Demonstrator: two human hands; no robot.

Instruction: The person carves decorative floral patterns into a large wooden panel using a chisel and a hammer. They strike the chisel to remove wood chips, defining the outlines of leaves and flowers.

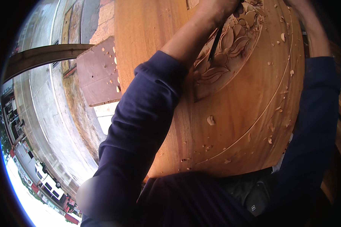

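Observation:
A large brown wooden panel point(231, 125) lies before me, with a relief of leaves and petals point(236, 39) carved into a sunken field in its upper part. My left hand point(220, 8) is at the top edge of the view, over the carving, its fingers partly hidden. It appears closed on a slim dark tool, seemingly a carving chisel point(216, 43), whose lower end slants down to the carved leaves. At the upper right, past the panel's edge, only the wrist and a little of my right hand point(296, 3) show; its fingers are cut off by the frame.
Pale wood chips point(211, 120) are scattered over the panel. A curved line runs along its right side. To the left are a purple-brown board point(98, 73) with more chips and a dark wooden beam point(45, 55). A road with a white vehicle point(48, 181) lies beyond.

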